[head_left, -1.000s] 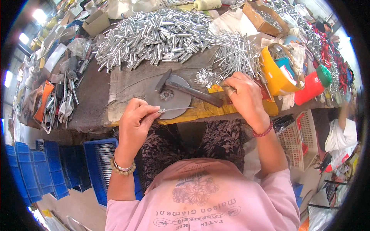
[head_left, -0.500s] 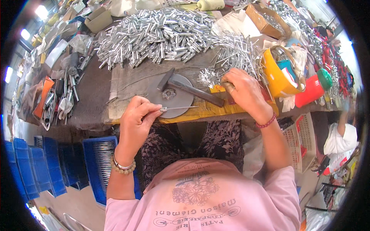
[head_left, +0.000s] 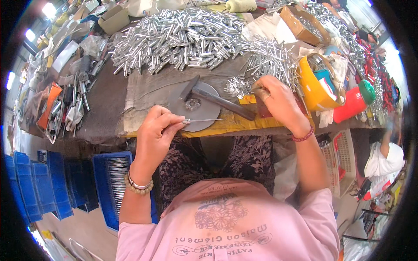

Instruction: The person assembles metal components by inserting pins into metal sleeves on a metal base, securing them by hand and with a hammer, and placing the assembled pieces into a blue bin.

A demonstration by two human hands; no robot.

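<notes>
“Workbench [head_left: 100, 106] space looks scarce: dark cloth, metal parts everywhere. What lies at the left?”

“Loose hand tools [head_left: 55, 119] on top and, lower down by the person's side, a blue bin [head_left: 106, 195] with thin rods [head_left: 116, 174] laid in a row (finished or waiting, one cannot tell).”

“And the left hand [head_left: 153, 130]?”

“Its thumb and forefinger pinch one end of a slender pin [head_left: 209, 119], where a small fitting seems to sit. The pin points right, across the near part of a grey disc [head_left: 208, 109]; whether they touch is unclear. A hammer [head_left: 224, 102] lies over the disc.”

“How far along is it?”

“That single piece looks part-made, while the big heap of metal tubes [head_left: 178, 41] behind suggests plenty is left.”

“The right hand [head_left: 276, 102]?”

“Beside the short pins [head_left: 237, 87] and the pile of long pins [head_left: 271, 61], fingers curled toward the thumb; whether anything is between them cannot be told. Farther right stand a yellow container [head_left: 310, 89] and a red bottle [head_left: 349, 108] with a green lid.”

“Any writing?”

“Dark lettering around a flower print on the pink shirt [head_left: 183, 202], upside down from this view. No brand can be made out on the container or bottle.”
</notes>
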